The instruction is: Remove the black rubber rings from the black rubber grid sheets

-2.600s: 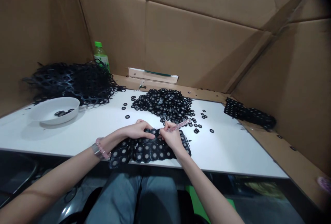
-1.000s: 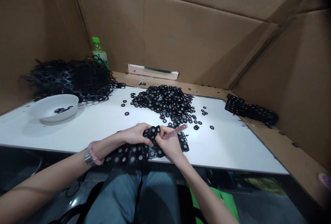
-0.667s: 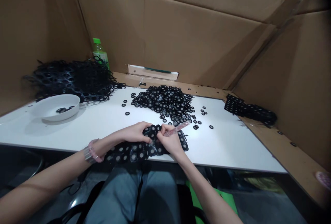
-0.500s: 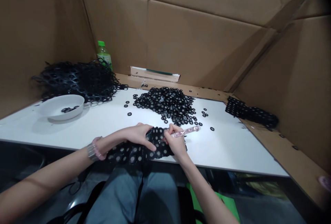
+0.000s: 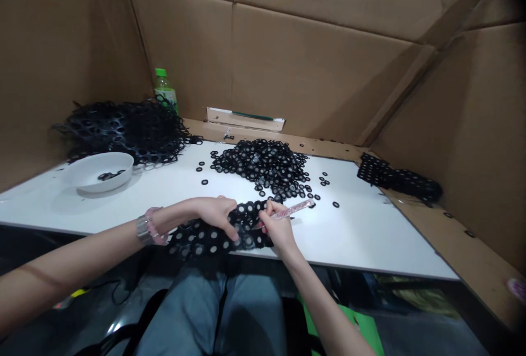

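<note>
Ref = ring pile (image 5: 263, 164), mid-table.

Work pc: black dotted sheet (image 5: 201, 235), near side of pile, at the table (image 5: 353, 235) edge, crumpled, partly hanging over it.

L hand (image 5: 216, 213): part-open, thumb well spread, lying on top of sheet; fingertips mostly hidden, looks like a hold on sheet, can't confirm grip. R hand (image 5: 277, 227): fingers closed round pink pen-like tool (image 5: 293, 211) in a pen grip, tip down at sheet just R of L thumb. Tip contact n/c, too small.

Status, my read: partway. Done side: big pile of loose rings, plus a few strays L & R of it. Heap of black open-hole webbing (image 5: 127, 131) far L of pile looks like spent sheet. Left: lots of pale-centred dots on sheet in hand; can't count, hands cover some. Also 2nd dotted bundle (image 5: 398, 181) well R of pile, dots in, looks untouched.

Misc: white bowl (image 5: 98, 186) L of pile w/ a few dark bits in it. Green-cap bottle (image 5: 164, 93) behind webbing, back-L of pile.
</note>
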Tool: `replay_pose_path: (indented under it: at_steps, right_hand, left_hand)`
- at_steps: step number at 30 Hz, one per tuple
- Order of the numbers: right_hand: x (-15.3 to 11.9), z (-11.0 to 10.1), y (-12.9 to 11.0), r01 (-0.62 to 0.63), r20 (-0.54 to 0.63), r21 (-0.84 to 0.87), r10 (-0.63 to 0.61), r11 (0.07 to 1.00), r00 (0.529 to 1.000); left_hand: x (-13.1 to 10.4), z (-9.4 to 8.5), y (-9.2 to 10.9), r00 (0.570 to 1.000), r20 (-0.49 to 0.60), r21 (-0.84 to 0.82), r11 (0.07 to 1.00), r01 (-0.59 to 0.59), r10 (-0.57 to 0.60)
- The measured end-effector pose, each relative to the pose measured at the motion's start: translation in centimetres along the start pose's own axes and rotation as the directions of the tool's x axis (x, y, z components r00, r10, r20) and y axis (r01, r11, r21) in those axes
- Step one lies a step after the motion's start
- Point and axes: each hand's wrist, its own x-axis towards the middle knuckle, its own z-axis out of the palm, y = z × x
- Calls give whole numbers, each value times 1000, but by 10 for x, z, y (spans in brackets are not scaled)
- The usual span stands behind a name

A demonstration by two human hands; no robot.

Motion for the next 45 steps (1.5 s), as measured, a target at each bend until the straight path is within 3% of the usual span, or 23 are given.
replay_pose_path:
  at_steps: [5, 10, 16, 20, 25, 33, 45]
  right_hand:
    - [10, -3, -12, 130, -118, 46, -124, 990, 985]
    - [17, 4, -4, 113, 31, -23, -112, 993, 993]
    - [16, 4, 6, 101, 134, -27, -97, 994, 986]
    - [11, 0, 4, 122, 188, -73, -107, 990, 976]
    - [11, -2, 5, 209, 198, -188, -172, 960, 965]
    - [10, -1, 4, 213, 219, -240, -161, 947, 963]
    - [9, 6, 3, 409, 258, -463, -322, 786, 911]
  left_hand:
    - [9, 4, -6, 992, -85, -184, 977, -112, 98]
    - [19, 4, -10, 998, -56, -134, 991, -23, 16]
    - [15, 0, -4, 1000, -19, -29, 999, -16, 15]
    - [12, -2, -3, 999, 34, -61, 998, -19, 21]
    - [13, -2, -3, 998, 44, -83, 996, -31, 35]
    - [13, 1, -8, 996, 38, -110, 991, -78, 83]
    - [13, 10, -23, 992, -32, -216, 968, -126, 122]
